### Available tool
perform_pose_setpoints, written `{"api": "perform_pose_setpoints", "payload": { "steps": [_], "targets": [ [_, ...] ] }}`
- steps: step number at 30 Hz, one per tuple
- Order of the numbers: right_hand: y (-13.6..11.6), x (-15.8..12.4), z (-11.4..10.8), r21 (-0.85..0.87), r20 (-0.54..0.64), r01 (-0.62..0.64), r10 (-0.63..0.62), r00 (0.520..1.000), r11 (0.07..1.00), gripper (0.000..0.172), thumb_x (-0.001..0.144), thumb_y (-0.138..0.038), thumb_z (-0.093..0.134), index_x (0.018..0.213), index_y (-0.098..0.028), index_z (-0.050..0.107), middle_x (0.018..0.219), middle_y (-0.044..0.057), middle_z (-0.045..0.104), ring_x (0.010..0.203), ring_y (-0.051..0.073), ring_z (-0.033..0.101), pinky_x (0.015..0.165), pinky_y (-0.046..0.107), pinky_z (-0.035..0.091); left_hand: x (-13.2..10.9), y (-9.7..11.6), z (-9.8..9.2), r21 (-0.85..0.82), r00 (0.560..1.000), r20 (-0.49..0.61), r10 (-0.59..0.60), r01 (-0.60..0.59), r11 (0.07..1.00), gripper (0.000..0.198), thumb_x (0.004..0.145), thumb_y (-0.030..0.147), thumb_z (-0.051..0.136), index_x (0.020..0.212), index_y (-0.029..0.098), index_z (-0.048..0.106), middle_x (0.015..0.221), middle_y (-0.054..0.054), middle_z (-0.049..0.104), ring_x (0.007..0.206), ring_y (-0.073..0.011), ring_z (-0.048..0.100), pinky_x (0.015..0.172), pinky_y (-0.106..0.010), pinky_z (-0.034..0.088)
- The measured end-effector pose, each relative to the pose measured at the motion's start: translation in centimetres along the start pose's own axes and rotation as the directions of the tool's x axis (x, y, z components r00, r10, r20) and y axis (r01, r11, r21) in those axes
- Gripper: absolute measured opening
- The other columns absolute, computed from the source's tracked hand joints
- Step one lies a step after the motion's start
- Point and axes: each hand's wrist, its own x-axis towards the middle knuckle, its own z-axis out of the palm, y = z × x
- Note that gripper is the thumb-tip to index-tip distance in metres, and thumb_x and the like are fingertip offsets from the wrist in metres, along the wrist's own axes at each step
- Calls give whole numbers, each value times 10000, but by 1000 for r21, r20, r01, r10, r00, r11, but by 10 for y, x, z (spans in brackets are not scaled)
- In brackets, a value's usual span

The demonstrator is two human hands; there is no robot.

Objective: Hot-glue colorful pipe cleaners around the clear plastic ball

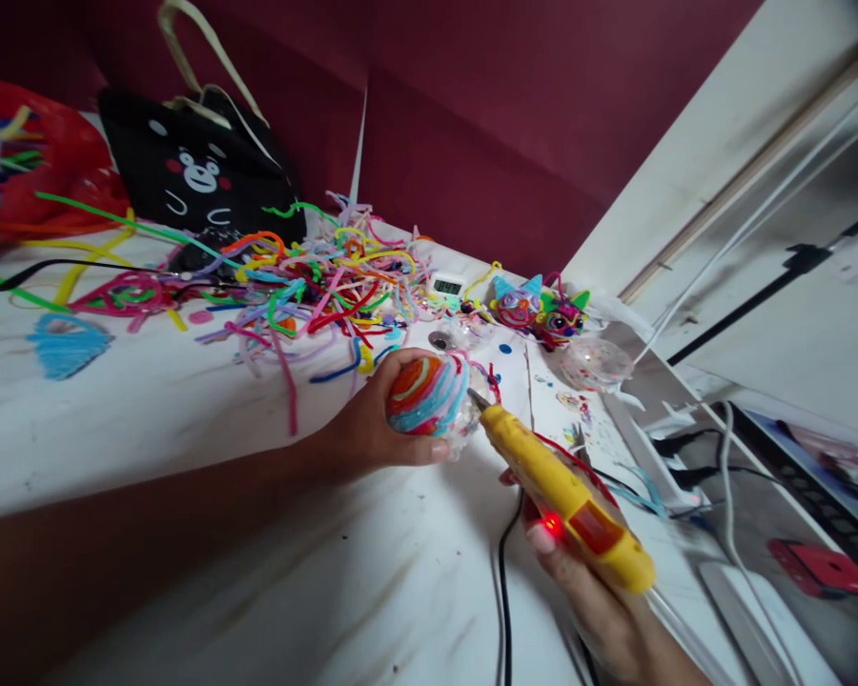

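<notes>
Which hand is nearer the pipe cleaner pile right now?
Left. The left hand, holding the ball, sits just below the pile; the right hand, gripping the glue gun, is farther back and to the right.

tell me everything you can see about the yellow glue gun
The glue gun is a slim yellow plastic tool with a short metal nozzle, an orange-red panel on its side and a small red light glowing near the rear. The right hand grips it from below. It is tilted, nozzle pointing up and left, its tip touching the striped ball that the left hand holds above the white table. A black cord runs below it; its join is hidden.
</notes>
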Motion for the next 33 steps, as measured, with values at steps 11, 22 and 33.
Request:
{"api": "perform_pose_setpoints", "payload": {
  "steps": [11, 22, 33],
  "targets": [
    [-7, 2, 4, -36, -15, 31, -32, 999, 999, 383, 960, -506, 555, 1317, -369, 575, 916, 19, 699, 761, 221, 656, 612, 286, 527, 2, -3, -3, 27, 999, -25, 37, -36, 999, 812, 547, 335, 919, 1222, 317, 468, 1138, -30, 640, 995, -249, 653, 875, -425, 557],
    [-16, 6, 5, -82, -11, 57, -59, 998, 995, 233, 964, -452, 553, 1166, -345, 596, 930, -2, 650, 729, 179, 646, 614, 259, 542, 0, 2, 2, 129, 990, -119, 80, -64, 990, 852, 532, 340, 907, 1245, 298, 443, 1142, -51, 614, 983, -251, 617, 891, -436, 521],
    [-9, 4, 8, -69, 2, 48, -48, 999, 996, 293, 960, -556, 532, 1174, -368, 599, 983, 14, 669, 776, 210, 671, 617, 292, 543, 5, -5, -1, 110, 987, -121, 103, -90, 990, 820, 533, 362, 918, 1214, 310, 465, 1126, -40, 616, 929, -227, 628, 837, -412, 546]
  ]
}}
